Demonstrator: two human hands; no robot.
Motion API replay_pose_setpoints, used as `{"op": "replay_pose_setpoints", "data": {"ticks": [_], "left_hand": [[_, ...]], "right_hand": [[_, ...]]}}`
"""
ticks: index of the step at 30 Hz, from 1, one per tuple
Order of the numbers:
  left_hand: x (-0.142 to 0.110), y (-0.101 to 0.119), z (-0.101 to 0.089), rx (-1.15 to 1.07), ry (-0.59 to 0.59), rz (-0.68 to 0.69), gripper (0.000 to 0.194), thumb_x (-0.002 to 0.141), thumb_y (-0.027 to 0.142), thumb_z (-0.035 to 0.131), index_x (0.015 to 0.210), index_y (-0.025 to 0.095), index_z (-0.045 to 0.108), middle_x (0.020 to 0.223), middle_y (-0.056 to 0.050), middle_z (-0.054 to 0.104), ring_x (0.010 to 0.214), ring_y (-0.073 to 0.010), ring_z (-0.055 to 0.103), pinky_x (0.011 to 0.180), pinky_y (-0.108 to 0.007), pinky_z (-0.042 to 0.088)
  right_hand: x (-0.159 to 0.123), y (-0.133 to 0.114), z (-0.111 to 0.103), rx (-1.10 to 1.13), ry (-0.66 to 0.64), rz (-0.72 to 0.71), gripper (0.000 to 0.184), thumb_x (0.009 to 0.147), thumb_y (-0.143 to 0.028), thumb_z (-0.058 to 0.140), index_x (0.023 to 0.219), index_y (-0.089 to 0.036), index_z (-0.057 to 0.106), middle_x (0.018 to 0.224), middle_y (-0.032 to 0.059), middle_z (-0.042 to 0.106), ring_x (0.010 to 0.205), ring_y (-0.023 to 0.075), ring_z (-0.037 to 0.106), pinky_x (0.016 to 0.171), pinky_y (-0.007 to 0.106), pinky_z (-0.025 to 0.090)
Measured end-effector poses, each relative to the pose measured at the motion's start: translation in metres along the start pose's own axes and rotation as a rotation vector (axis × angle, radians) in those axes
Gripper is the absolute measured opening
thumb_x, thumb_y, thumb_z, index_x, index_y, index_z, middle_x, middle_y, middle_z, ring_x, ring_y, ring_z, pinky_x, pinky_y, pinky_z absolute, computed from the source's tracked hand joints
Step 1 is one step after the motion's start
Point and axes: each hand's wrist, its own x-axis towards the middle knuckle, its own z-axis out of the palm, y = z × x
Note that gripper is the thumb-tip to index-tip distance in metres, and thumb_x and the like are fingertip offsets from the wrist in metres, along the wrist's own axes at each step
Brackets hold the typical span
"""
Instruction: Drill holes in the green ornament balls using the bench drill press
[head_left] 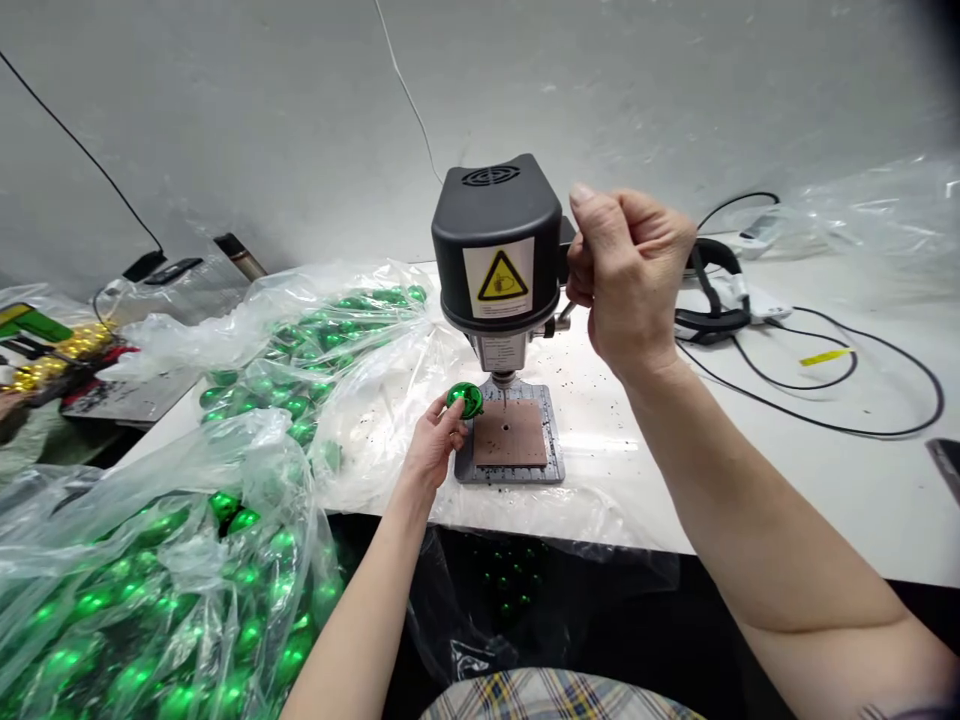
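Note:
A small black bench drill press (497, 250) stands on the white table (840, 480), with a yellow warning label on its head. Below the head sits its grey base with a brown plate (511, 434). My left hand (437, 440) pinches a shiny green round piece (466, 399) at the left edge of that base, beside the spindle. My right hand (626, 275) is closed in a fist around the drill press handle on the machine's right side; the handle is mostly hidden by the fingers.
Clear plastic bags (150, 590) full of several green shiny pieces lie at the left and lower left. Black cables (825, 390) and a black headset (712, 290) lie on the table at the right. A grey wall stands behind. Dark specks litter the table around the machine.

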Motion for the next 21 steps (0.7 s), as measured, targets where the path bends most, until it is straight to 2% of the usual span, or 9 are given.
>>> {"op": "replay_pose_setpoints", "data": {"ticks": [2, 5, 7, 9, 16, 18, 21], "left_hand": [[0.000, -0.007, 0.005, 0.110, 0.022, 0.057, 0.064, 0.065, 0.044, 0.088, 0.117, 0.015, 0.065, 0.085, -0.004, 0.070, 0.057, -0.0067, 0.055, 0.046, -0.018, 0.036], [0.001, -0.015, 0.013, 0.236, 0.011, 0.155, 0.067, 0.064, 0.041, 0.088, 0.122, 0.016, 0.064, 0.096, -0.007, 0.073, 0.075, -0.0132, 0.065, 0.065, -0.024, 0.050], [0.002, -0.020, 0.016, 0.297, -0.003, 0.200, 0.066, 0.064, 0.039, 0.088, 0.122, 0.017, 0.065, 0.101, -0.008, 0.074, 0.085, -0.0166, 0.067, 0.075, -0.028, 0.052], [0.004, -0.024, 0.018, 0.347, -0.011, 0.226, 0.065, 0.064, 0.038, 0.087, 0.122, 0.017, 0.065, 0.100, -0.007, 0.073, 0.086, -0.0174, 0.066, 0.076, -0.029, 0.052], [0.004, -0.036, 0.022, 0.545, 0.017, 0.303, 0.061, 0.064, 0.036, 0.086, 0.120, 0.019, 0.067, 0.080, 0.000, 0.066, 0.066, -0.0132, 0.055, 0.061, -0.026, 0.045], [0.001, -0.042, 0.022, 0.595, 0.036, 0.366, 0.060, 0.064, 0.035, 0.087, 0.119, 0.020, 0.067, 0.081, 0.000, 0.064, 0.070, -0.0149, 0.057, 0.064, -0.027, 0.048], [-0.003, -0.051, 0.023, 0.719, 0.063, 0.537, 0.055, 0.067, 0.033, 0.086, 0.117, 0.022, 0.065, 0.096, -0.004, 0.066, 0.090, -0.0214, 0.063, 0.079, -0.033, 0.051]], "right_hand": [[0.001, 0.001, -0.001, -0.014, 0.000, 0.004, 0.055, 0.087, -0.050, 0.066, 0.053, -0.021, 0.033, 0.051, -0.0048, 0.031, 0.048, 0.0067, 0.025, 0.042, 0.028, 0.023], [0.001, 0.003, -0.001, 0.004, -0.006, -0.025, 0.057, 0.085, -0.054, 0.066, 0.054, -0.022, 0.030, 0.051, -0.0046, 0.030, 0.049, 0.0079, 0.025, 0.044, 0.029, 0.023], [0.002, 0.003, -0.001, 0.005, -0.014, -0.040, 0.057, 0.085, -0.053, 0.065, 0.054, -0.022, 0.029, 0.052, -0.0043, 0.030, 0.049, 0.0080, 0.025, 0.045, 0.029, 0.023], [0.001, 0.003, -0.001, -0.012, -0.015, -0.032, 0.056, 0.087, -0.051, 0.064, 0.054, -0.022, 0.030, 0.052, -0.0041, 0.030, 0.049, 0.0078, 0.025, 0.046, 0.029, 0.024], [0.001, 0.002, -0.002, -0.025, -0.023, -0.042, 0.056, 0.087, -0.051, 0.064, 0.054, -0.022, 0.029, 0.052, -0.0037, 0.030, 0.050, 0.0088, 0.024, 0.047, 0.030, 0.024], [0.001, 0.002, -0.002, -0.018, -0.026, -0.050, 0.057, 0.086, -0.053, 0.065, 0.054, -0.022, 0.030, 0.052, -0.0035, 0.030, 0.050, 0.0087, 0.025, 0.047, 0.030, 0.024], [0.000, 0.002, -0.002, -0.001, -0.012, -0.056, 0.059, 0.084, -0.056, 0.065, 0.053, -0.021, 0.030, 0.053, -0.0032, 0.029, 0.049, 0.0085, 0.026, 0.045, 0.029, 0.024]]}}
